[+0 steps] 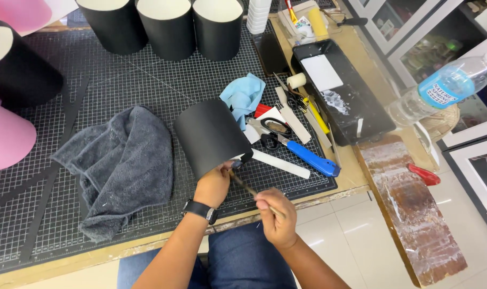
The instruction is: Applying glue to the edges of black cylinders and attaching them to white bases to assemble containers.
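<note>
Starting at the left edge, pink cylinders (5, 136) and a black one (18, 64) sit on the gridded cutting mat (109, 91), with three more upright black cylinders (168, 27) lined along the far side. A crumpled grey towel (120, 166) lies on the mat, just left of the black paper tube (211, 136), which leans tilted with its near rim toward the person. Gripping that near rim is the left hand (214, 184), fingers curled closed on the tube's lower edge, a black watch (200, 210) on the wrist. Just to the right, the right hand (275, 214) is pinched shut around a thin wooden-handled brush (251, 191), whose tip points up to the tube's rim beside the left thumb. Behind the tube lies a light blue cloth (243, 96), and next to it a clutter of tools: black scissors (273, 128), a blue utility knife (310, 158) and a white strip (281, 164). Further right rests a black tray (361, 115) holding a white card, then a stained wooden board (409, 208) leaning off the table edge, and a clear water bottle (446, 88) with a blue label at the far right.
</note>
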